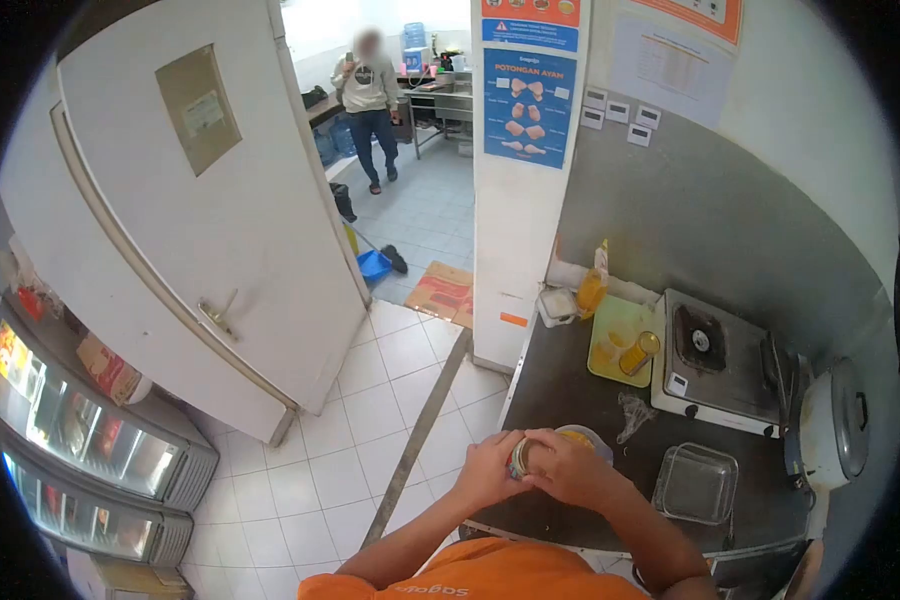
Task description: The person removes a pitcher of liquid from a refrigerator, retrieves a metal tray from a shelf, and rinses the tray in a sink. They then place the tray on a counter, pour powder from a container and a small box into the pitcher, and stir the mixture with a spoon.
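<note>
My left hand [492,468] and my right hand [567,468] meet over the near left edge of the dark counter. Fingers of both are wrapped round a small round object [518,458] with a pale, ringed rim; most of it is covered, so I cannot make out its kind. Just beyond my right hand is a clear bowl [600,442] with something yellow in it, partly hidden by the fingers. A crumpled clear plastic bag [633,415] lies to the right of the bowl. Farther right sits a clear plastic tray [697,484].
A green cutting board [610,325] holds a yellow can or jar [640,352]. Behind it stand an oil pouch [592,290] and a white container [558,305]. A gas stove [715,365] and large pot [835,425] are right. A person [370,95] stands beyond the doorway.
</note>
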### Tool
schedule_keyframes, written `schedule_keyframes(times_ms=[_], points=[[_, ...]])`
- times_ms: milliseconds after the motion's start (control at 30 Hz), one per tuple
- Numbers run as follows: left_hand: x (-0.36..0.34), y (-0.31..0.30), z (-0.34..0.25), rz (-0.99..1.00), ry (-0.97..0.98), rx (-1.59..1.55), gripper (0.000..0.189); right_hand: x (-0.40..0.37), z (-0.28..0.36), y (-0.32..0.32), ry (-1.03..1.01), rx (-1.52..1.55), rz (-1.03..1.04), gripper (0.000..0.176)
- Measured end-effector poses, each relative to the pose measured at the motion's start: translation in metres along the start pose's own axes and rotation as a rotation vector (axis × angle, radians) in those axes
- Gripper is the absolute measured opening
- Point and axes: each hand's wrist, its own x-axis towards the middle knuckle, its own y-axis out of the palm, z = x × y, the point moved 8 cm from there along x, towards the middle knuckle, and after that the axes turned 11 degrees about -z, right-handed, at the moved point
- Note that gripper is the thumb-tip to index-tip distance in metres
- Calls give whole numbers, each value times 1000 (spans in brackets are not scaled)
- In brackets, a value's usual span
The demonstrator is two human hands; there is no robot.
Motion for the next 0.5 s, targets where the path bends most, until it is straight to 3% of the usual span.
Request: schedule_keyframes(times_ms=[133,200,233,333,400,500], points=[[32,3,-14,-10,50,-47,71,13,-28,-16,154,34,27,71],[57,18,-5,-39,92,-33,75,25,-48,-33,40,24,-161,77],[78,17,-19,-56,130,-10,77,33,-58,-50,100,12,-144,77],[140,38,-37,-199,287,16,81,52,-79,-112,1,-57,-355,73],[190,57,-47,-180,243,-7,79,67,-108,-144,35,-134,-379,72],[239,77,-61,-374,330,48,79,88,-162,-192,80,-258,-413,67]])
